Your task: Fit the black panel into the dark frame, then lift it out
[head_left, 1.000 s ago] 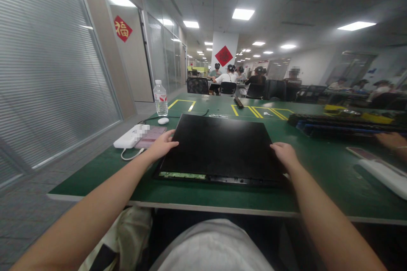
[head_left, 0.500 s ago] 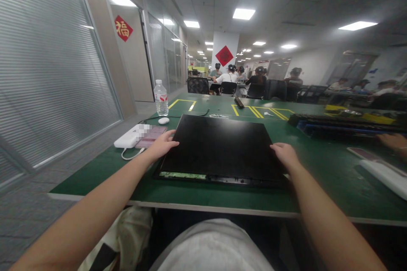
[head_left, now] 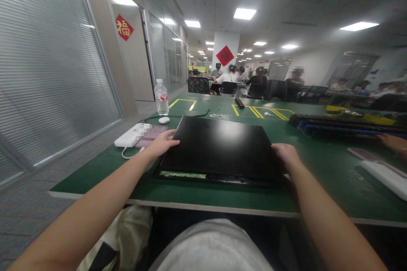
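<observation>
A black display panel [head_left: 219,148] lies screen up near the front edge of the green table [head_left: 104,182]. Along its near side a strip of green circuit board [head_left: 182,175] shows beside a dark frame edge. My left hand [head_left: 165,143] grips the panel's left edge, thumb on top and fingers along the side. At the right edge, my right hand [head_left: 285,154] is closed on the panel, its fingers partly hidden behind the edge.
Left of the panel are a white power bank [head_left: 132,135], a phone [head_left: 151,135], a small white case [head_left: 164,120] and a water bottle [head_left: 161,99]. A dark strip [head_left: 239,102] lies farther back. To the right, another person's hand [head_left: 394,141] is near long dark parts [head_left: 343,129].
The panel's far edge has dropped slightly, and the light reflection on it has shifted and brightened. Both hands keep their hold in nearly the same place.
</observation>
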A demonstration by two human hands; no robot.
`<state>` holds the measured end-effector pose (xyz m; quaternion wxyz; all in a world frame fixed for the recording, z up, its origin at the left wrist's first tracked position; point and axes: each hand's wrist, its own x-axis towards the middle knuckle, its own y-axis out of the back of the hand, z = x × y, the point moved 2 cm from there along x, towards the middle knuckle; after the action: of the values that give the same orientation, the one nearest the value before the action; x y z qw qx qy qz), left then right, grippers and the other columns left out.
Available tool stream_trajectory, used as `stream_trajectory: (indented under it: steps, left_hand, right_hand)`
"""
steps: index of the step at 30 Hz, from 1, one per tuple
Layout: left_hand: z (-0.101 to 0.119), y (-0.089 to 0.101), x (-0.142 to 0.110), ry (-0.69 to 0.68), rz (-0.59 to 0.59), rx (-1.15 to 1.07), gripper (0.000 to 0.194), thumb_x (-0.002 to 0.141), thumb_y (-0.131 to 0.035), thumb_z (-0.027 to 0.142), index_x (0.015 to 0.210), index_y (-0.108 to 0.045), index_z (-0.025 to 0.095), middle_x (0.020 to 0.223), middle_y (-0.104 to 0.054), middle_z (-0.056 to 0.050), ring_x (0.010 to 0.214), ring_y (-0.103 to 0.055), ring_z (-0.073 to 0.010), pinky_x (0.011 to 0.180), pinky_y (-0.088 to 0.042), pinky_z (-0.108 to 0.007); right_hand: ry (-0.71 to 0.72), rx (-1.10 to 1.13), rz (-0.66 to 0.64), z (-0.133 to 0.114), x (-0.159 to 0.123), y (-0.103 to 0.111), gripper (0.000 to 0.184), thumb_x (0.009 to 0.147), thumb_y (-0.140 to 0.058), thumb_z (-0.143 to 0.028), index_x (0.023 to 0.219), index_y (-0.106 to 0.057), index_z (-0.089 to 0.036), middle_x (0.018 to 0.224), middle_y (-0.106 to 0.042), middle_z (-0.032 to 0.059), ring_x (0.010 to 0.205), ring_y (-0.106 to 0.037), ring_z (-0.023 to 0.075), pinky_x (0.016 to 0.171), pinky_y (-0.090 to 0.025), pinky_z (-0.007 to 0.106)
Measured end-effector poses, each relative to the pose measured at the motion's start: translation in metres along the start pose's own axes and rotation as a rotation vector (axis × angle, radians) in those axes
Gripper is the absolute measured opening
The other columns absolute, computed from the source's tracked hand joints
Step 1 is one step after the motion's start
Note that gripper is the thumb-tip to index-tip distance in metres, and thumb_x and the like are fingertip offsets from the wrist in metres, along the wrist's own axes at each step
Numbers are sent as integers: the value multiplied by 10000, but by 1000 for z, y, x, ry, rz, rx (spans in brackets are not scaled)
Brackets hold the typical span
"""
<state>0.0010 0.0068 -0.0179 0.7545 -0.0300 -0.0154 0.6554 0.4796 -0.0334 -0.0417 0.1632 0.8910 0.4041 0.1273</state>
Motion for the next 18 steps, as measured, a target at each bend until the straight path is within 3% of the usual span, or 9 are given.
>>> stream_trajectory:
  steps: [8,15,18]
  left_hand:
    - [10,-2,-6,-23,59,38,525,565,-813,165,1066,-662,123,776,-777,-61,679,-732,-234,663,-565,-329]
    - [22,0,-9,-102,207,16,481,515,-747,194,993,-710,156,715,-761,-8,688,-717,-231,671,-559,-313]
    - [29,5,-7,-134,308,20,368,510,-706,183,876,-734,176,709,-759,2,736,-723,-242,705,-569,-307]
  right_hand:
    - [-28,238,-39,-11,-8,-1,193,641,-627,-150,818,-705,-151,620,-664,47,428,-488,106,422,-359,236]
    - [-16,362,-140,-16,-11,1,263,683,-639,-165,941,-687,-157,710,-719,71,491,-573,108,435,-386,193]
    - [-17,394,-207,-19,-13,1,339,695,-639,-175,1032,-673,-167,743,-736,69,543,-619,121,468,-421,189]
